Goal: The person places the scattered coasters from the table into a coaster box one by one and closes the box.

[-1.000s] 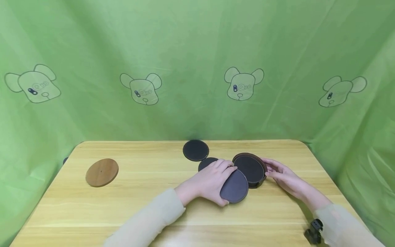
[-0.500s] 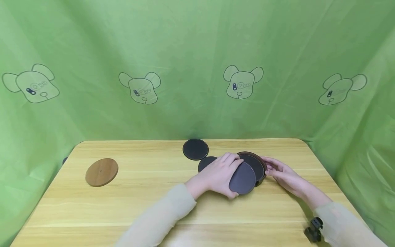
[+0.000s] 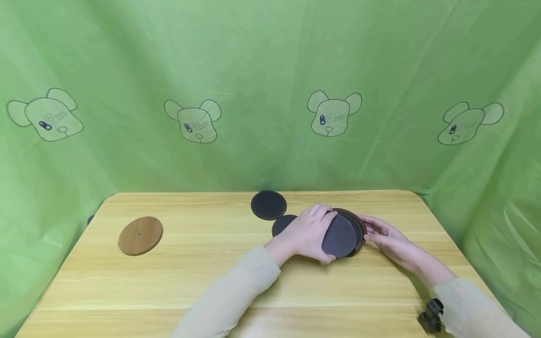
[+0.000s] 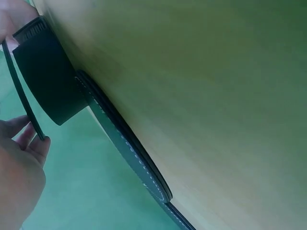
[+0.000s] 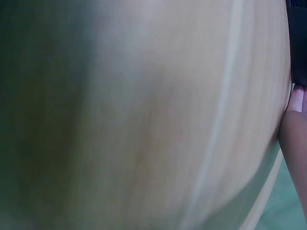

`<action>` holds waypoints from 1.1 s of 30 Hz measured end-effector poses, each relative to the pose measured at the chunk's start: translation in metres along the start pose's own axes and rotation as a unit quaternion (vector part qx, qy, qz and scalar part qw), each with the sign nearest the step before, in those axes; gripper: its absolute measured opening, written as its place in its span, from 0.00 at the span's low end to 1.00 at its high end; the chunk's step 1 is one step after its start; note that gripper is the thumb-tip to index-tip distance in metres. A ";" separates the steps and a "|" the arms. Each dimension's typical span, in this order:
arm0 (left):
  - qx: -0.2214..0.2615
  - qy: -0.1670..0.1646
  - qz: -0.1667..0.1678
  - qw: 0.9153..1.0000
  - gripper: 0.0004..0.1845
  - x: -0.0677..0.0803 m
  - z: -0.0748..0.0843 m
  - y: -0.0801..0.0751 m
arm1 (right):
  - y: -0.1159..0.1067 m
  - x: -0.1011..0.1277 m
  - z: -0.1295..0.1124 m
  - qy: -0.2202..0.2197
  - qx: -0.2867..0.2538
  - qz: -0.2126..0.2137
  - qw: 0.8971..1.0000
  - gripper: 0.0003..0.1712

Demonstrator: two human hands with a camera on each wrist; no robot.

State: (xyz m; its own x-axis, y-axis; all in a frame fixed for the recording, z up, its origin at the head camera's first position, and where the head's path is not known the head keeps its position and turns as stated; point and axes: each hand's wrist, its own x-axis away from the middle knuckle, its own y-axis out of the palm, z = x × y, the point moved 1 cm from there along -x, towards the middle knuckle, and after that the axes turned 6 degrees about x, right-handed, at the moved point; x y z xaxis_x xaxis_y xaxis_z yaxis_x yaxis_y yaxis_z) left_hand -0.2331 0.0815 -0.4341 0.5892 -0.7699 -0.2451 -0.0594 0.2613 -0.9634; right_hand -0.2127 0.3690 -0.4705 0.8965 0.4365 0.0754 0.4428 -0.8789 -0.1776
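Left hand pinches a dark coaster by its rim, tilted over the round holder near the desk's far right edge. Right hand's relaxed fingers steady the holder. Coaster looks light, thin, slightly flexible, so an edge grip seems best.

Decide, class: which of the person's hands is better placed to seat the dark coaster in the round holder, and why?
Probably the left hand: it grips the dark coaster, tilted over the round holder. The right hand only touches the holder's far side, seemingly steadying it.
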 end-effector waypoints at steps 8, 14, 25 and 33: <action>0.013 -0.035 -0.009 0.999 0.62 -0.013 0.000 0.004 | 0.000 0.000 0.000 0.006 0.006 0.000 1.000 0.29; 0.009 -0.061 -0.018 0.998 0.61 -0.022 0.008 0.009 | 0.000 0.001 0.000 0.011 0.008 0.004 1.000 0.28; -0.020 -0.109 -0.037 0.993 0.60 -0.035 0.018 0.011 | -0.001 0.000 -0.001 0.015 0.009 0.002 1.000 0.31; -0.040 -0.121 -0.043 0.991 0.60 -0.040 0.022 0.016 | -0.002 0.001 0.000 -0.010 -0.013 -0.007 1.000 0.28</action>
State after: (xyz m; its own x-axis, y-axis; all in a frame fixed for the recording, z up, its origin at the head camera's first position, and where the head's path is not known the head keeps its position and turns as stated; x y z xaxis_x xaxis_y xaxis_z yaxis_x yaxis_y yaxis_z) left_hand -0.2399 0.1289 -0.4371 0.7701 -0.6228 -0.1381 -0.0584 0.1467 -0.9875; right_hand -0.2123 0.3710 -0.4705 0.8897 0.4529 0.0583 0.4563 -0.8771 -0.1501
